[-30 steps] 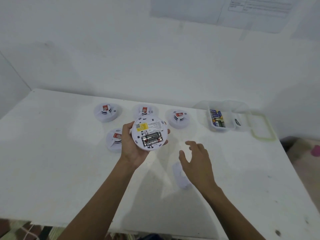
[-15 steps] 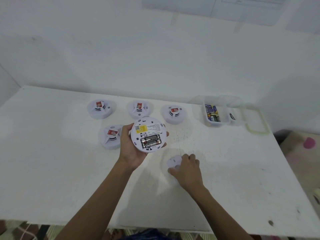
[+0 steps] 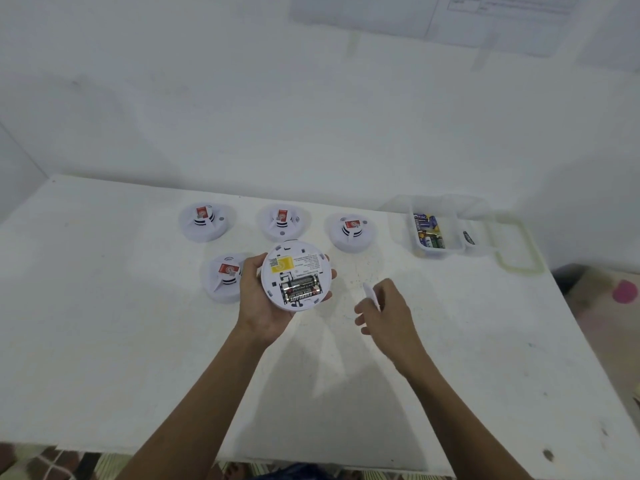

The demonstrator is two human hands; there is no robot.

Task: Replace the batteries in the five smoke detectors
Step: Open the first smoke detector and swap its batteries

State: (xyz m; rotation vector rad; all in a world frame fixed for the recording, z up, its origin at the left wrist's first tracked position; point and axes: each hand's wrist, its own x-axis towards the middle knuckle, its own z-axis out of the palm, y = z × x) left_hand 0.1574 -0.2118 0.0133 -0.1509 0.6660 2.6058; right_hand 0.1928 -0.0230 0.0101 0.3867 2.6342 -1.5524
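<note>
We read the brand EVEREADY on the 2 batteries point(image 3: 300, 288) seated in the upturned detector point(image 3: 294, 247); the print stands upside down to us. A 2nd line below looks like SUPER HEAVY DUTY, approx. only. Above the batt. bay we note a yellow label point(image 3: 282, 264) w/ a QR code point(image 3: 273, 262) just left of it. The fine print point(image 3: 313, 262) to its right is too small to read. The 4 other detectors point(image 3: 207, 230) each carry a red sticker point(image 3: 202, 213) w/ a round white sign, no legible txt. We see arc marks point(image 3: 227, 259) on at least 3. Spare cells point(image 3: 427, 232) in the box point(image 3: 440, 252): labels illegible. Wall sheet point(image 3: 519, 5): printed lines, illegible.
</note>
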